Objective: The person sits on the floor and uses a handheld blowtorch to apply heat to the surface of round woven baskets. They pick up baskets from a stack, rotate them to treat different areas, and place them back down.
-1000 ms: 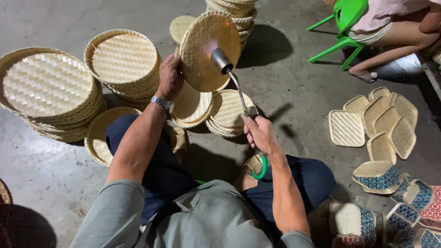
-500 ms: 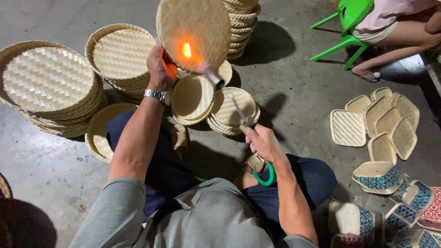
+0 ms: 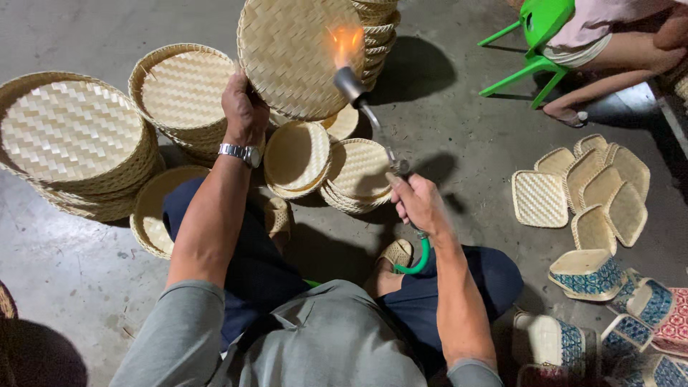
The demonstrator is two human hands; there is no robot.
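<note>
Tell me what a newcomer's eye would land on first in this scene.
First the orange flame at the top centre, licking the round woven tray that the left hand holds up on edge. It comes from the gas torch gripped in the right hand, with a green hose trailing down between the knees. Next, the tall stacks of round woven trays on the floor at the left.

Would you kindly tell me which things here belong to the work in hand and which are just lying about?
In use:
- round woven tray, held up by the left hand
- gas torch, lit, flame on the tray, held by the right hand
- green hose feeding the torch

Lying about:
- stacks of round baskets
- square woven trays
- patterned boxes
- green stool
</note>
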